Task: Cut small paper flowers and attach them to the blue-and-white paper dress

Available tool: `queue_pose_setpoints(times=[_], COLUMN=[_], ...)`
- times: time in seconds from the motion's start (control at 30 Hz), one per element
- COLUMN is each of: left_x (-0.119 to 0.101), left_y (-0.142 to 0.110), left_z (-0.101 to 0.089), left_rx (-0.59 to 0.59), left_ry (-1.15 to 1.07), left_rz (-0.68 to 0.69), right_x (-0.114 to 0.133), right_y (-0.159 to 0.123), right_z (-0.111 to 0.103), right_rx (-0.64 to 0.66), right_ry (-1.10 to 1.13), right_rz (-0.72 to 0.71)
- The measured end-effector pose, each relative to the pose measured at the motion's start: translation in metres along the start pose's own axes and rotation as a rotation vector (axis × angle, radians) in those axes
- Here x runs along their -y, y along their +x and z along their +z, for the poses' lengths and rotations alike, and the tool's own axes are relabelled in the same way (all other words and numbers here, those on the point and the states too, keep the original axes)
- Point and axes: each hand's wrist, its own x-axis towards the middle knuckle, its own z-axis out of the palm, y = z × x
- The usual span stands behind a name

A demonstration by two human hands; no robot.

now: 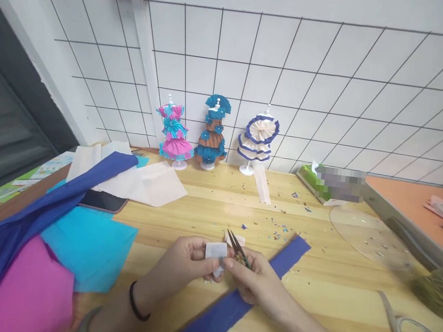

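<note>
The left hand point(183, 266), a dark band at its wrist, is curled with thumb and fingers pinched on a small white paper piece point(215, 252). The piece is pale, roughly square and looks folded, with one edge hanging below the fingertips (its underside is hidden). It sits right between the two hands, touching both. The right hand point(258, 281) is closed around a small pair of scissors point(238, 246), whose thin dark blades stand slightly parted and point up and away, just above the paper piece.

Under the right hand a long dark blue paper strip point(237, 302) lies diagonally on the light wooden table point(331, 287). Far to the left of the hands lie loose sheets of pink, turquoise and blue tissue paper point(87, 241), with a dark phone point(103, 201) partly under white sheets. Beyond the hands, against a white wall with a black wire grid point(295, 89), stand three small paper dresses point(211, 132) on stands. Tiny paper scraps point(278, 229) speckle the table ahead of the right hand. Further right rests a clear plastic disc point(370, 235).
</note>
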Motion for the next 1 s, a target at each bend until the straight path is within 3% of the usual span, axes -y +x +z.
queue_pose_setpoints(times=[0.3,0.5,0.83,1.0], left_x=[0.003,0.007,-0.002,0.002], left_y=[0.002,0.003,0.003,0.003], left_z=[0.004,0.004,-0.001,0.003], left_rx=[0.001,-0.020,-0.168,-0.137], left_ry=[-0.003,-0.010,-0.166,-0.266], left_rz=[-0.035,-0.059,-0.027,-0.017], right_x=[-0.006,-0.004,-0.006,-0.010], right_y=[0.001,-0.001,-0.003,-0.004], right_z=[-0.001,-0.001,-0.006,0.002], right_rx=[-0.093,-0.081,-0.062,-0.016], right_ry=[-0.084,-0.182,-0.056,-0.032], right_rz=[-0.063,-0.146,0.008,0.020])
